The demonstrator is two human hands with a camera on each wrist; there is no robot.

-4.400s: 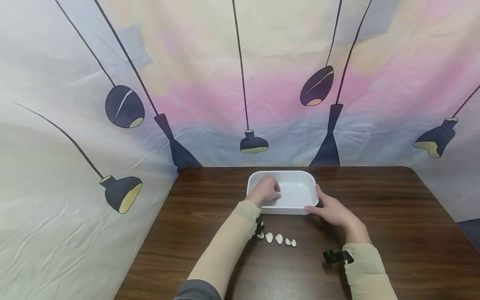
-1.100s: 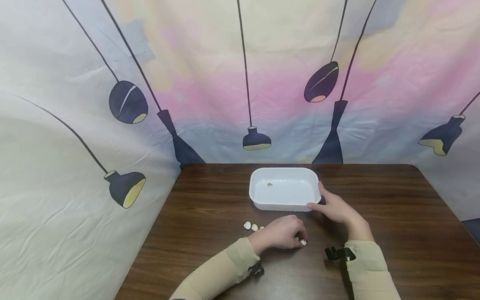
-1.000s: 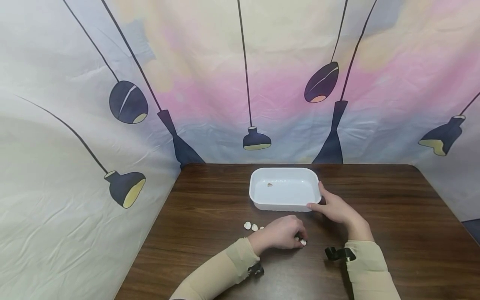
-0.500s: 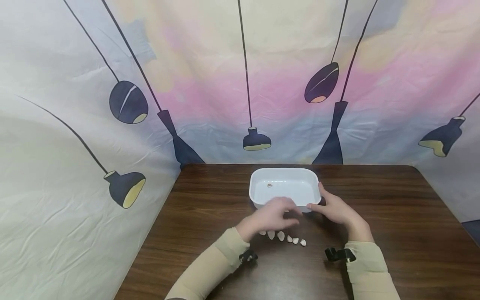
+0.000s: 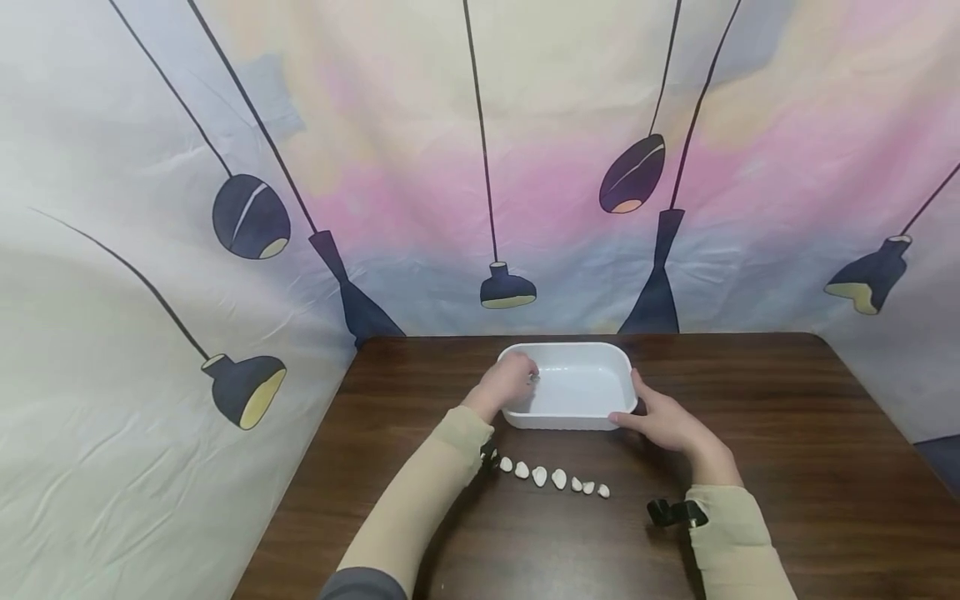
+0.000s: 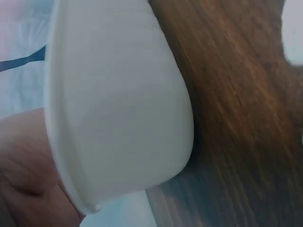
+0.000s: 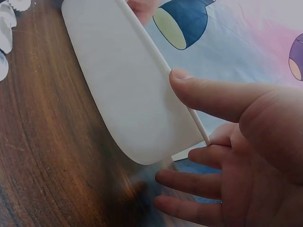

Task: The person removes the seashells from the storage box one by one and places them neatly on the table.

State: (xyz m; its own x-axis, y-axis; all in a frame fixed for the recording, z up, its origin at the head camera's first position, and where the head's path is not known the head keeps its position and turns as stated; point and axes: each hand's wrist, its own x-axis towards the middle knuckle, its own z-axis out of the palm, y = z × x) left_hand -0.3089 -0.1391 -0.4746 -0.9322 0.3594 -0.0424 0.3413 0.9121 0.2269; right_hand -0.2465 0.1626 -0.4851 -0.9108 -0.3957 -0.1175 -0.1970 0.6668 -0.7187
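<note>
A white rectangular dish (image 5: 577, 422) stands on the table. My left hand (image 5: 507, 385) reaches over its left end, and its curled fingertips pinch at a small seashell (image 5: 534, 377), mostly covered by the fingers. In the left wrist view part of that hand (image 6: 26, 165) shows behind the dish wall (image 6: 123, 104). My right hand (image 5: 667, 423) grips the dish's right front corner; in the right wrist view its thumb (image 7: 203, 94) lies on the rim while the other fingers spread past the dish's end. In front of the dish runs a slanting row of white seashells (image 5: 558, 478).
The brown wooden table (image 5: 787, 433) ends at a cloth backdrop (image 5: 420, 275) printed with hanging lamps. A black wrist camera mount (image 5: 675, 512) sits at my right wrist. Shell edges (image 7: 5, 38) show at the upper left of the right wrist view.
My left hand let go of a seashell at the right end of the row, then moved back and left into the dish, over the small shell there. My right hand keeps its hold.
</note>
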